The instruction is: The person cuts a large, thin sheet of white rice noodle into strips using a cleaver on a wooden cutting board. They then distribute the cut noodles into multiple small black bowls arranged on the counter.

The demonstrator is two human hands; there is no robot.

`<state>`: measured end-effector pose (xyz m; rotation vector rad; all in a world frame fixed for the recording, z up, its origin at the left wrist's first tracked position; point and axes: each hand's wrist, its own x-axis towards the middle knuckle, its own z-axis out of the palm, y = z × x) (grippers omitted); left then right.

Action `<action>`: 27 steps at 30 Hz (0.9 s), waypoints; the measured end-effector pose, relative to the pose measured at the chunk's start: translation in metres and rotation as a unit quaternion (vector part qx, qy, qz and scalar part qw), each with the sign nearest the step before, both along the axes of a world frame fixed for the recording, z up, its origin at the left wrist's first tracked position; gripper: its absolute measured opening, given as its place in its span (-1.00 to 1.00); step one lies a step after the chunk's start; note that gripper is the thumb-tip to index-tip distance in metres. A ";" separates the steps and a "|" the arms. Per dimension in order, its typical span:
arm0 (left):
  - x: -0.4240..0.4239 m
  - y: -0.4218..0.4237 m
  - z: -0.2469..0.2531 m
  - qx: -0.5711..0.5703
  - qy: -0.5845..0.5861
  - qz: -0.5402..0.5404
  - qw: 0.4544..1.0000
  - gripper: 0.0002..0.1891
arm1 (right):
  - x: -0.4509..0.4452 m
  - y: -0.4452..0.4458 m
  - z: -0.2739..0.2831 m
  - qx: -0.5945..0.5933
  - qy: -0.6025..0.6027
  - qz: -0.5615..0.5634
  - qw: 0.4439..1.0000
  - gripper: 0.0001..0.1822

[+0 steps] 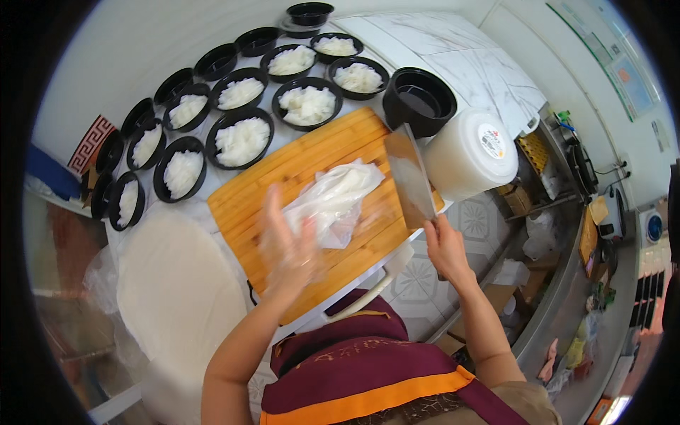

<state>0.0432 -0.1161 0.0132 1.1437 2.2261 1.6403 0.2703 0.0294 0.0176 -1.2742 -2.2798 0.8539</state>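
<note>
A folded, translucent white sheet [340, 196], apparently rice noodle, lies on the wooden cutting board [239, 204]. My left hand [292, 241], blurred and seemingly in a clear plastic glove, is over the board at the sheet's near left end. Its fingers are spread, and I cannot tell whether they touch the sheet. My right hand [446, 244] grips the handle of a cleaver [411, 180] at the board's right edge, its broad blade pointing away from me. Left of the board lie large, round white sheets [178, 287].
Black plastic bowls [243, 139] with cut white strips line the table's far side; more black bowls [216, 62] stand behind them. A stack of black bowls [419, 101] and a white lidded tub [473, 151] border the board's right. A steel counter [552, 313] runs along the right.
</note>
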 end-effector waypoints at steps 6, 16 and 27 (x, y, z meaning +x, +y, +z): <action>0.001 -0.100 -0.041 -0.316 0.185 -0.139 0.920 -0.37 | -0.042 0.033 0.008 0.078 -0.055 0.081 0.992 -0.85; 0.003 -0.067 -0.051 -0.208 0.316 -0.112 0.919 -0.45 | -0.022 0.028 0.027 0.044 -0.079 0.118 0.989 -0.84; -0.019 -0.034 -0.063 -0.207 0.322 -0.147 0.912 -0.47 | -0.039 0.028 0.019 0.091 -0.033 0.139 0.985 -0.80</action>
